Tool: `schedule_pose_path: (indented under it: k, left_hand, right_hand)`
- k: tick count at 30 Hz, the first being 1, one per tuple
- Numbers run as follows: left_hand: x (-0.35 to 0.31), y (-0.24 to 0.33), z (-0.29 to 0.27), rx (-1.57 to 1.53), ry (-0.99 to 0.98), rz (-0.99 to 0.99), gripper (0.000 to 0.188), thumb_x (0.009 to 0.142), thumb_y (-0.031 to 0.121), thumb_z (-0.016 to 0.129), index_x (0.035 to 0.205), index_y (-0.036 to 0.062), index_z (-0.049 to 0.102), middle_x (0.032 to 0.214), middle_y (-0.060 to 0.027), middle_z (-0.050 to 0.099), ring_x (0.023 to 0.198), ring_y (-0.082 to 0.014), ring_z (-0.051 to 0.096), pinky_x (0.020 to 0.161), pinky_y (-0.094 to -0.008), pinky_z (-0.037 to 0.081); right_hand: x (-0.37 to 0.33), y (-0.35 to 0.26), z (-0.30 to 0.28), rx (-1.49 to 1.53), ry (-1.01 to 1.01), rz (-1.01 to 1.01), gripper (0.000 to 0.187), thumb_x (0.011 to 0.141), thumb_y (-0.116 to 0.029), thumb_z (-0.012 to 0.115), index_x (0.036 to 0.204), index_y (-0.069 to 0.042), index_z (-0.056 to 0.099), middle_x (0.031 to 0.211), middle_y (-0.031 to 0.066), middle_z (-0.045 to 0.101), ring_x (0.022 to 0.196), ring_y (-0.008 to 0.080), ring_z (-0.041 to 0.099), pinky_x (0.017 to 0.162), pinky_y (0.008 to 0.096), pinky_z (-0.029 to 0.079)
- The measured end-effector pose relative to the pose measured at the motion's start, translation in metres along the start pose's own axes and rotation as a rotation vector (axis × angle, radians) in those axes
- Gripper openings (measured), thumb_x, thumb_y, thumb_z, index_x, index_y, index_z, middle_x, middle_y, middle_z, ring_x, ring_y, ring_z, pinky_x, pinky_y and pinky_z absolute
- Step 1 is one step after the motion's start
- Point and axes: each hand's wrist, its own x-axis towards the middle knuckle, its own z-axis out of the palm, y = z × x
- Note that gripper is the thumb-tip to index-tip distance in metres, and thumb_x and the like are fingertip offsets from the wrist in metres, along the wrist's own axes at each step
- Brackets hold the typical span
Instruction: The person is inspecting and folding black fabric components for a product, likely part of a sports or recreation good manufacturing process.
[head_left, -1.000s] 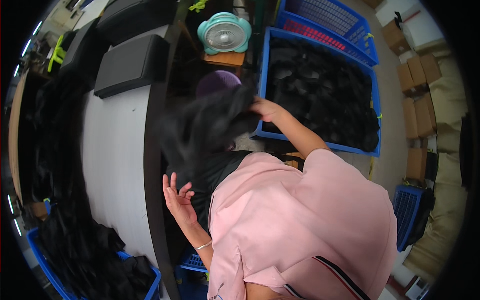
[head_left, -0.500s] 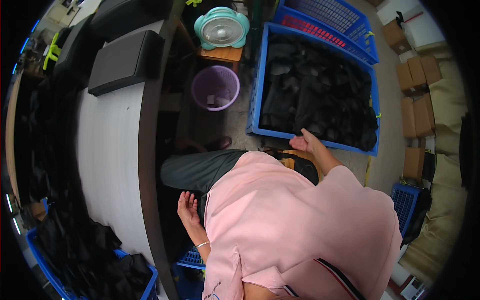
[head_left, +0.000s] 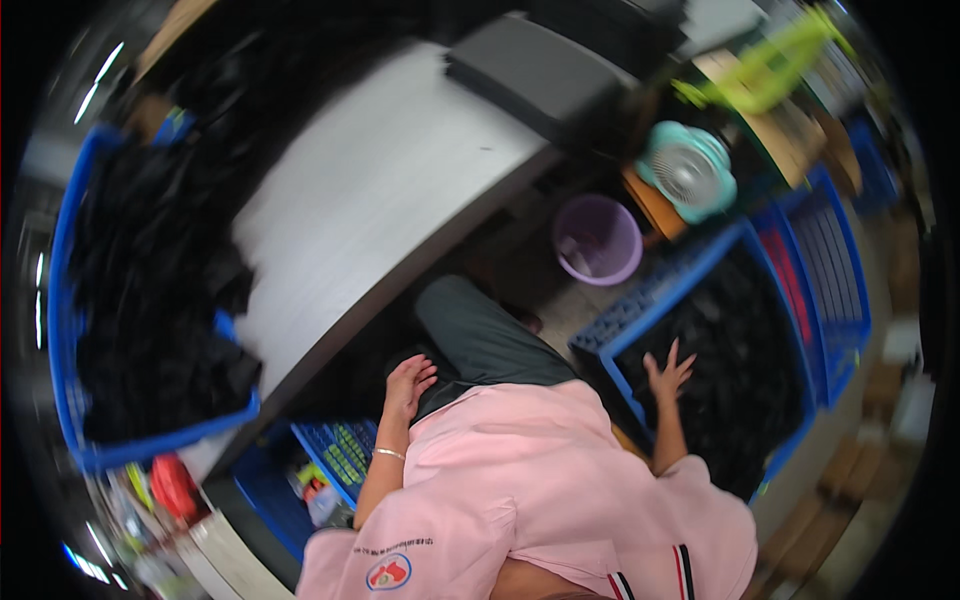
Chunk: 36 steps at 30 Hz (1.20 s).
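Hands (head_left: 668, 380) apart, right near black cloth (head_left: 750, 355)

The right hand (head_left: 667, 377) has splayed and the view swung left.

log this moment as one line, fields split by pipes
left hand: open, empty, near dark trousers | right hand: open, empty, nearest black pieces in blue crate | purple basket: beside that crate

From where I stand, I can't tell whether the right hand (head_left: 669, 377) touches the black cloth (head_left: 735, 360), whose pieces smear together in the crate (head_left: 645, 308). Whatever lies inside the purple bin (head_left: 614, 232) is too blurred to name, as is the lime-green thing (head_left: 775, 70) near the fan (head_left: 688, 173).
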Motion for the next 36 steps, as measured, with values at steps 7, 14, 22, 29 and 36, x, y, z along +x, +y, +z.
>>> schedule_pose_path:
  k: [7,14,22,29,36]
  left_hand:
    - [-0.046,0.048,0.048,0.293,-0.038,0.312,0.025,0.097,0.019,0.065,0.114,0.0014,0.068,0.098,-0.0063,0.071,0.085,-0.0131,0.067,0.072,-0.0266,0.056]
    - [-0.049,0.21,0.015,0.757,0.875,1.399,0.021,0.089,0.008,0.07,0.109,0.0022,0.068,0.114,-0.0196,0.065,0.108,-0.0325,0.064,0.096,-0.0386,0.049]
    - [0.01,0.32,-0.068,1.122,1.369,1.399,0.034,0.074,-0.002,0.067,0.107,0.0064,0.067,0.133,-0.0125,0.056,0.13,-0.035,0.044,0.108,-0.0448,0.035]
    - [-0.011,0.285,-0.007,0.729,0.937,1.542,0.023,0.073,-0.009,0.059,0.092,0.002,0.065,0.1,-0.0118,0.067,0.098,-0.0309,0.064,0.089,-0.0381,0.051]
    - [-0.076,0.224,0.086,0.623,0.547,1.513,0.025,0.071,-0.011,0.065,0.092,0.0025,0.067,0.1,-0.011,0.067,0.09,-0.0293,0.068,0.076,-0.0353,0.055]
  right_hand:
    - [0.061,-0.003,0.064,0.048,-0.565,0.138,0.079,0.092,-0.032,0.061,0.159,-0.032,0.021,0.16,0.0296,-0.022,0.15,0.0494,-0.005,0.121,0.0491,0.017]
    - [0.041,-0.013,-0.01,0.009,-0.424,0.026,0.058,0.091,-0.03,0.068,0.144,-0.012,0.053,0.157,0.0281,0.031,0.149,0.0354,0.028,0.118,0.0399,0.029]
    - [-0.037,-0.131,-0.079,-0.235,-0.252,-0.471,0.032,0.088,-0.023,0.069,0.111,-0.001,0.071,0.107,0.0234,0.07,0.099,0.0433,0.067,0.083,0.0479,0.054]
    - [-0.128,-0.355,-0.115,0.503,-0.737,-0.921,0.026,0.098,-0.012,0.061,0.117,0.004,0.068,0.102,0.0129,0.074,0.093,0.0194,0.071,0.082,0.0298,0.055]
    - [-0.232,-0.497,-0.109,0.813,-0.894,-1.62,0.039,0.1,0.0,0.049,0.14,0.002,0.049,0.132,0.0174,0.059,0.121,0.0249,0.059,0.101,0.0308,0.046]
